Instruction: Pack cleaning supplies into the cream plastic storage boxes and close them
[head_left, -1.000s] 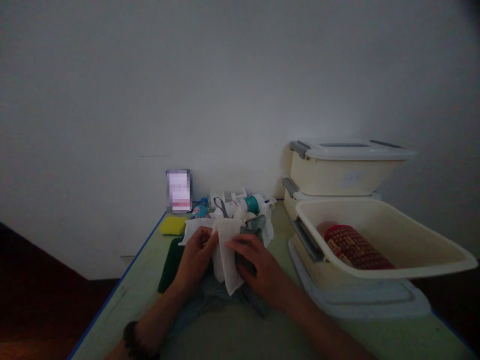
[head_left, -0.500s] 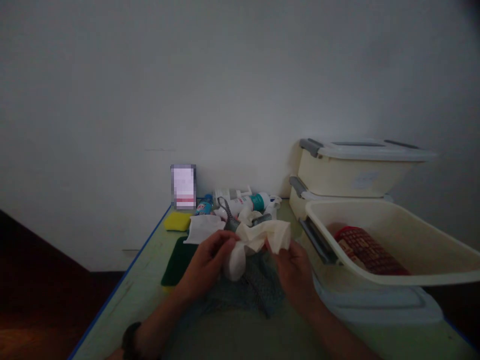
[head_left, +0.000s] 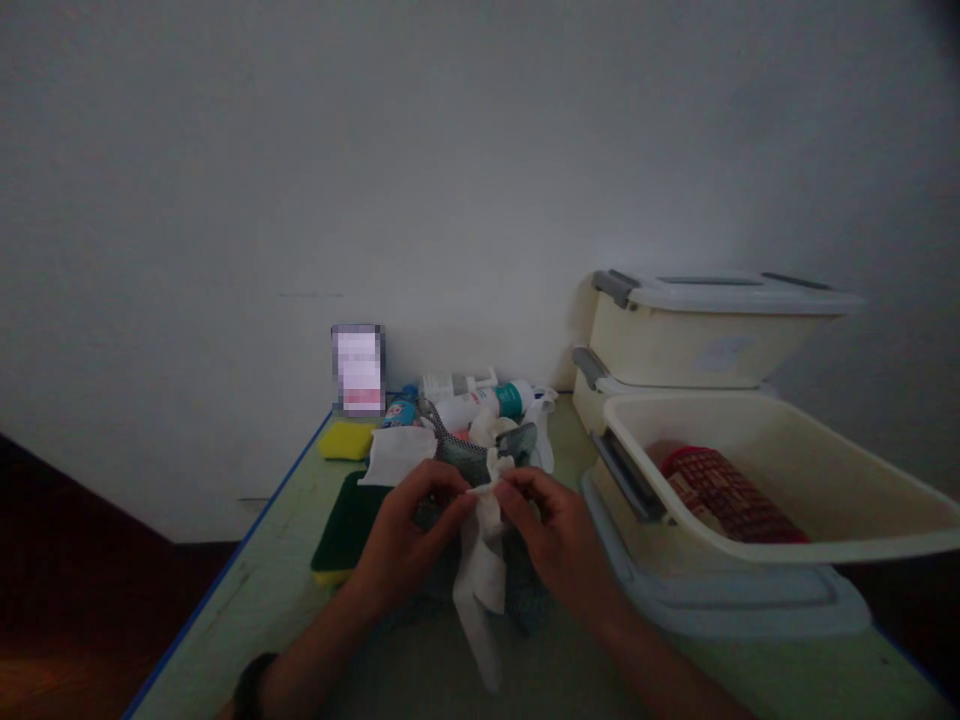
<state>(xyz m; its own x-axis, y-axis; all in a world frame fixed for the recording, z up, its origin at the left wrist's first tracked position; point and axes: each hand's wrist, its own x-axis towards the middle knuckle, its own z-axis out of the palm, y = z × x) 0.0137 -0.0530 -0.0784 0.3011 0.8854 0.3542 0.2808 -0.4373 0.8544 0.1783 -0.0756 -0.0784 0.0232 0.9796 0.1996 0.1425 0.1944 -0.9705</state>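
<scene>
A limp white cloth (head_left: 480, 570) hangs between my hands, bunched at the top, with a long tail drooping toward the table. I cannot make out what kind of cloth item it is. My left hand (head_left: 412, 520) pinches its upper left part between thumb and finger. Close beside it, my right hand (head_left: 555, 535) grips the bunched upper right part. Beneath and behind the cloth lies a grey-green mesh bag (head_left: 461, 458), partly covered by my hands. Left of my left hand are a dark green and yellow sponge (head_left: 349, 525) and a white sheet (head_left: 401, 455).
At the back lie a white and teal bottle (head_left: 480, 408), a blue bottle (head_left: 401, 408) and a yellow sponge (head_left: 345, 440). A phone (head_left: 358, 370) stands by the wall. Right are stacked lidded boxes (head_left: 675, 345) and an open bin (head_left: 870, 490) holding a red patterned item (head_left: 727, 495).
My hands have come closer together. The cloth, earlier spread sideways between them, is now gathered at the top and hangs down. The view has shifted slightly.
</scene>
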